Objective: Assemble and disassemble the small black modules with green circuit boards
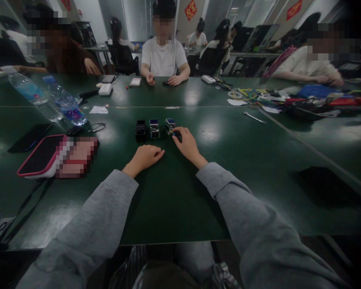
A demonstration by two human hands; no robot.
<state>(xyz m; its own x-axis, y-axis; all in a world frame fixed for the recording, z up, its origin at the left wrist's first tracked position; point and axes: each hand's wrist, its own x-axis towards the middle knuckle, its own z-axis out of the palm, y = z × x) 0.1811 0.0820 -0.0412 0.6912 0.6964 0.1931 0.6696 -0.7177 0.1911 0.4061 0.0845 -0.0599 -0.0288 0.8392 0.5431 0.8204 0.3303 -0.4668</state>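
Three small devices stand in a row on the dark green table (180,216). The leftmost is a black case (140,130); beside it is a small circuit board with a screen (154,128). At the right end, my right hand (186,144) has its thumb and fingers closed on a second circuit board with a screen (169,125), gripping its lower right side near a dark part. My left hand (145,157) rests on the table below the black case, its fingers curled in and the thumb side toward the right. Whatever lies under those fingers, if anything, is hidden.
Two plastic bottles (66,102), a red-rimmed phone (43,155) and a red pouch (78,157) lie at the left. A wrench (254,117) and a pile of cables (307,100) are at the right. Across the table sits a person in a white shirt (164,56).
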